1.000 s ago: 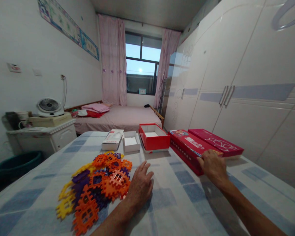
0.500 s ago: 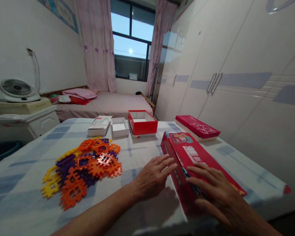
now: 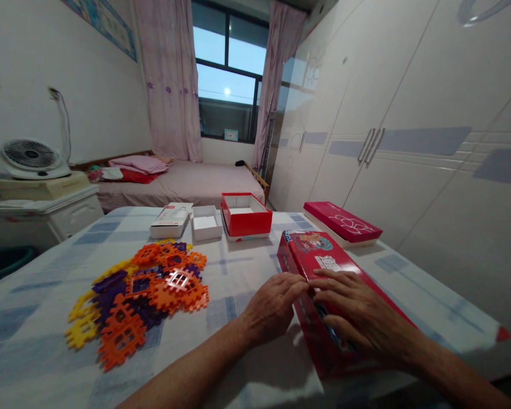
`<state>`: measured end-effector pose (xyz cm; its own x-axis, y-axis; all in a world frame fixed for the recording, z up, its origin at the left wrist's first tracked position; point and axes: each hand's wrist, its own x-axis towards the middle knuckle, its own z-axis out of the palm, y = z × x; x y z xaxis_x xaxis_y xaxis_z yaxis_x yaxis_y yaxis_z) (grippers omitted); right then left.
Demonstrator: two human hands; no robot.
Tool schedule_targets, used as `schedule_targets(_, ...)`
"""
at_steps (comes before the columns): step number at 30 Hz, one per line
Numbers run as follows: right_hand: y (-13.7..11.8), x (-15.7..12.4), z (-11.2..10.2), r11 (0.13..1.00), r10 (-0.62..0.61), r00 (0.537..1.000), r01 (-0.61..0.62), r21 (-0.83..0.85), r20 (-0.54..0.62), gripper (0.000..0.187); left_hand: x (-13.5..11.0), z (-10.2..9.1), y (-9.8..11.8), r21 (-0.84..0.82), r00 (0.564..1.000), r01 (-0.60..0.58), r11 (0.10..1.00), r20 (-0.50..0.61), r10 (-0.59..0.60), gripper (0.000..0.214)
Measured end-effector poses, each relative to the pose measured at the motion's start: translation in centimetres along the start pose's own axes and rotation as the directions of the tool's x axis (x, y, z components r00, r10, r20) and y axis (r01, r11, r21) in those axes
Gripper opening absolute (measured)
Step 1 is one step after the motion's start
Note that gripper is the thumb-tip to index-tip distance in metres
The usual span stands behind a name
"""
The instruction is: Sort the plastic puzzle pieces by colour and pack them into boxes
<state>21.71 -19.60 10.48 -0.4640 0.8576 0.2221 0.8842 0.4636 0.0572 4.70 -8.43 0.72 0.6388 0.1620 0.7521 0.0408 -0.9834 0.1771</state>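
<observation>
A long red box (image 3: 319, 262) with white lettering and a colourful picture lies on the table, slanting towards me. My left hand (image 3: 272, 307) is at its left side, fingers stretched out and tips touching the upper edge. Across the lid lies my right hand (image 3: 357, 312), open, with its fingers over the same left edge and its tips close to those of the left. The hand covers part of the box's near half. Orange, yellow and purple plastic interlocking pieces (image 3: 140, 289) form a loose pile left of my hands.
Farther back on the table (image 3: 238, 272) stand a white box (image 3: 171, 220), a small open white tray (image 3: 206, 224), an open red box (image 3: 249, 222) and a flat crimson box (image 3: 344, 220). Beyond are a bed (image 3: 204, 179) and, to the right, a wardrobe (image 3: 409, 187).
My left hand has moved slightly right, its fingertips now at the box's edge. My right hand has shifted up and left on the lid, closer to the left hand.
</observation>
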Motion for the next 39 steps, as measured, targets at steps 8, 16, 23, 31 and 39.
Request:
schedule_targets(8,0.0,0.5,-1.1,0.993,-0.065,0.997,0.069,-0.098,0.034,0.02,0.4,-0.3,-0.1,0.031,0.998,-0.035,0.999,0.044,0.033,0.043)
schedule_targets(16,0.9,-0.8,-3.2,0.983,-0.097,0.987,0.115,-0.142,0.131,0.021,1.3,-0.7,1.1,0.195,0.985,-0.079,0.978,0.169,0.045,0.036)
schedule_targets(23,3.9,-1.2,-4.0,0.952,-0.151,0.984,0.171,-0.255,0.093,0.035,1.9,-0.6,0.9,0.119,0.984,-0.059,0.991,0.172,0.038,0.035)
schedule_targets(31,4.9,-3.1,-9.0,0.921,-0.053,0.998,0.04,-0.388,-0.023,0.047,1.8,-0.1,0.7,0.074,0.99,-0.035,0.997,0.136,0.025,0.04)
schedule_targets(39,10.7,-8.7,-7.1,0.628,0.685,0.515,-0.776,0.06,-0.515,0.043,1.5,-0.1,1.0,0.062,0.991,-0.029,0.998,0.131,0.021,0.039)
